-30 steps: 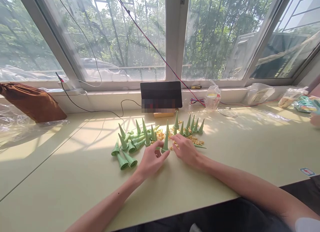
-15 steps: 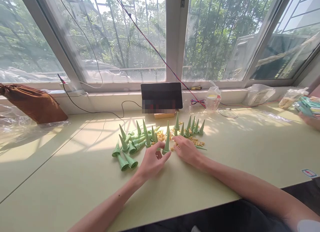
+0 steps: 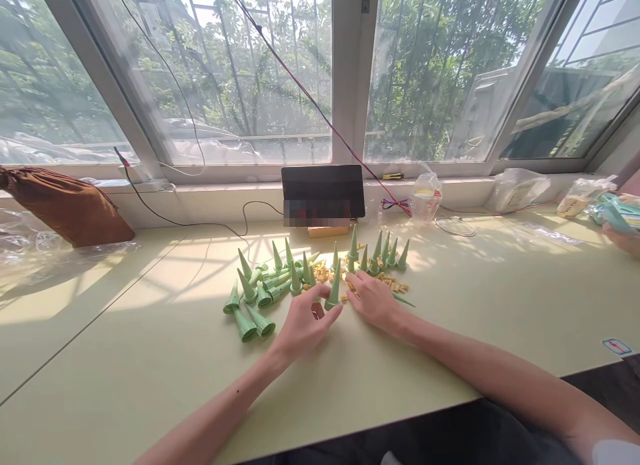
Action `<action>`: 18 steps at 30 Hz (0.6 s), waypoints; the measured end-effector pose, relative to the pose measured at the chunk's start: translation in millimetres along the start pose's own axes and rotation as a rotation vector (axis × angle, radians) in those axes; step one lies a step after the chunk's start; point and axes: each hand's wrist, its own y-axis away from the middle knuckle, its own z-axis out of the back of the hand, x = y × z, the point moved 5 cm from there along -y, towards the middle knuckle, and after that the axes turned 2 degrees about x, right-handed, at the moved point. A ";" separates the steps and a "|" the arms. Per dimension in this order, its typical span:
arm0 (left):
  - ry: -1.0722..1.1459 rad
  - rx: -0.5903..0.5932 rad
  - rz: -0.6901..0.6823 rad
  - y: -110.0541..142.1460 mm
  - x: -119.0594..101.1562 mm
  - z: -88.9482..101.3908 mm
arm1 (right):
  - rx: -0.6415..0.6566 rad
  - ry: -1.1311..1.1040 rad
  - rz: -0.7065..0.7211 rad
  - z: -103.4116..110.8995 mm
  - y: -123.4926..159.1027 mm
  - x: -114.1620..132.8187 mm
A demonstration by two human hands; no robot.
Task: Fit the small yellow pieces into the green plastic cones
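Fingers [image 3: 320, 297] of the left hand [image 3: 303, 325] pinch narrowly about the base of an upright cone [image 3: 333, 293]. Right hand [image 3: 373, 298], at the cone's 3 o'clock, rests loosely spread on yellow bits [image 3: 395, 285]. Cone: likely light, stiff plastic, smooth; best gripped at the wide base.

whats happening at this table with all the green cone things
A person sits at a pale yellow-green table by a window, working with bare hands. The left hand pinches the base of one upright green plastic cone spike. The right hand rests flat on a scatter of small yellow-orange pieces. More green cones stand behind and lie in a pile to the left. Another person's hand shows at the far right edge.
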 end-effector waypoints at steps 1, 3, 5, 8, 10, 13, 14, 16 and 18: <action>0.001 0.000 0.002 0.1 0.3 0.0 | -0.004 -0.006 0.005 -0.3 0.0 0.1; 0.004 0.007 0.006 0.3 1.1 -0.4 | -0.010 -0.018 0.013 -1.6 -0.1 -0.4; 0.009 0.013 0.006 0.3 1.6 -0.9 | -0.012 -0.032 0.016 -3.6 -0.3 -1.4; 0.011 0.014 0.001 -0.1 1.4 -1.4 | -0.021 -0.058 0.022 -5.5 -0.5 -2.5; 0.008 0.016 0.002 -0.4 1.2 -1.6 | -0.026 -0.072 0.023 -5.9 -0.6 -2.7; 0.003 0.016 0.005 -0.6 1.3 -1.4 | -0.027 -0.082 0.020 -5.7 -0.8 -2.7; 0.002 0.015 0.006 -0.6 1.4 -1.2 | -0.030 -0.085 0.020 -5.5 -0.9 -2.7; 0.004 0.015 0.006 -0.5 1.6 -1.1 | -0.041 -0.091 0.026 -5.1 -1.0 -2.4; 0.006 0.013 0.004 -0.5 1.7 -1.1 | -0.054 -0.098 0.036 -5.1 -1.0 -2.3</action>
